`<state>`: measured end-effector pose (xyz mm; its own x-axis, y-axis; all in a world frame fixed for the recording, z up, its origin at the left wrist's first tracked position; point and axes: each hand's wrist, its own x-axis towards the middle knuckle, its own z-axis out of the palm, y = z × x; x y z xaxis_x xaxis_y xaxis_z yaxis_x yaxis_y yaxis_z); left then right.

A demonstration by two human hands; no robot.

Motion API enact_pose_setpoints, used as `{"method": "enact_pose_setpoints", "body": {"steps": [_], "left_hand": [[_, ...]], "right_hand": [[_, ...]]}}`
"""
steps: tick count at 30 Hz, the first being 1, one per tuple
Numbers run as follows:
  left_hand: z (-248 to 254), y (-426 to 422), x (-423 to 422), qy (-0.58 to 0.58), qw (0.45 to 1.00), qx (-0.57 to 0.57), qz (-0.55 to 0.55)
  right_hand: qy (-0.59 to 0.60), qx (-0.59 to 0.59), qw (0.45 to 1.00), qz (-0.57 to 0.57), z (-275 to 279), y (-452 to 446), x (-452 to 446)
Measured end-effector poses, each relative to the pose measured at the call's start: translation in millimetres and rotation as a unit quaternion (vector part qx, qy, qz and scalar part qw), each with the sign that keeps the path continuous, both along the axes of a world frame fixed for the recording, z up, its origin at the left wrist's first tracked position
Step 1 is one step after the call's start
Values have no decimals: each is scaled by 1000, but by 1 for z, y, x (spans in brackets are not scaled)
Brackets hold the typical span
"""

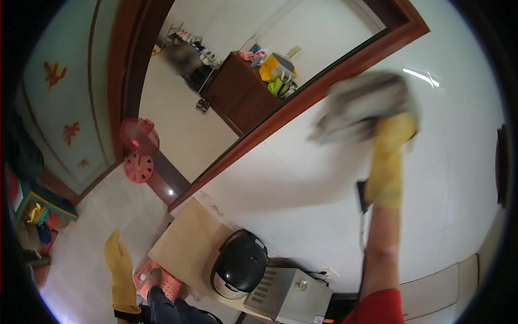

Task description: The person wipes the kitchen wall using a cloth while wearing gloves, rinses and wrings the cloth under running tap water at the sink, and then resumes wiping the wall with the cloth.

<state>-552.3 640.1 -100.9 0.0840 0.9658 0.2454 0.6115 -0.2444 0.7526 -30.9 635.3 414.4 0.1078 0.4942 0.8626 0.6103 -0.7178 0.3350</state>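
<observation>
My right hand (396, 132), in a yellow rubber glove, presses a grey cloth (367, 100) against the white tiled wall (334, 183), to the right of the wooden door frame. The cloth and glove are smeared by motion. At the lower left hangs my left hand (117, 254), also in a yellow glove, with nothing in it and its thumb apart from the fingers.
Below stands a table (186, 237) with a black rice cooker (240, 264) and a silver oven (291, 294). A pink fan (139, 140) is by the doorway. An orange stool (170, 286) is near my feet. Shelves (46, 202) stand at far left.
</observation>
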Motion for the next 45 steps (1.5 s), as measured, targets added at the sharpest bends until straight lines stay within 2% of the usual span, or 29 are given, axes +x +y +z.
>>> {"method": "enact_pose_setpoints", "body": {"steps": [2,3,5,7,11,15,21,24,27,30,32,34,37,38,39,40,41,42,43,44,45], "left_hand": [[0,1,5,25,999,-26,10],[-6,2,9,25,999,-25,11],[-6,-5,5,48,997,-52,13],[3,-5,16,-1,997,-73,15],[-22,-21,15,-20,993,-119,11],[-37,-37,0,-5,987,-160,24],[-76,-72,-52,69,974,-210,49],[-99,-91,-69,73,969,-229,61],[-113,-97,-63,66,964,-249,64],[-103,-102,-42,51,961,-267,55],[-105,-101,-33,34,963,-262,46],[-112,-103,-27,38,975,-217,4],[-87,-85,-11,16,977,-213,-13],[-80,-78,-7,16,976,-215,-9],[-74,-71,-1,11,975,-220,-8],[-69,-65,3,5,974,-226,-8],[-65,-61,9,4,974,-228,-6],[-63,-57,14,-10,977,-213,-9],[-63,-55,19,-23,980,-198,-12],[-65,-55,23,-22,980,-199,-11],[-68,-54,27,-38,982,-186,-23]], "right_hand": [[-80,4,995,66,52,14,-8],[-108,-5,989,96,57,19,-11],[-148,-28,979,140,50,37,-17],[-183,-47,968,168,18,43,-22],[-153,-125,965,172,-96,73,-12],[24,-285,953,100,-267,67,-24],[307,-473,825,28,-485,38,-29],[399,-512,761,16,-560,32,-32],[448,-527,722,23,-606,24,-31],[460,-526,713,68,-602,3,-22],[438,-513,732,99,-574,-19,-7],[371,-488,782,114,-527,-44,22],[185,-411,887,97,-432,-74,97],[185,-414,885,101,-399,-73,112],[214,-264,919,199,-338,-73,140],[236,-104,922,289,-288,-67,145],[193,-120,951,208,-238,-45,107],[149,-189,968,69,-213,-19,60],[116,-270,951,-94,-204,7,15],[97,-356,899,-237,-208,33,-31],[112,-495,775,-378,-211,69,-102]]}}
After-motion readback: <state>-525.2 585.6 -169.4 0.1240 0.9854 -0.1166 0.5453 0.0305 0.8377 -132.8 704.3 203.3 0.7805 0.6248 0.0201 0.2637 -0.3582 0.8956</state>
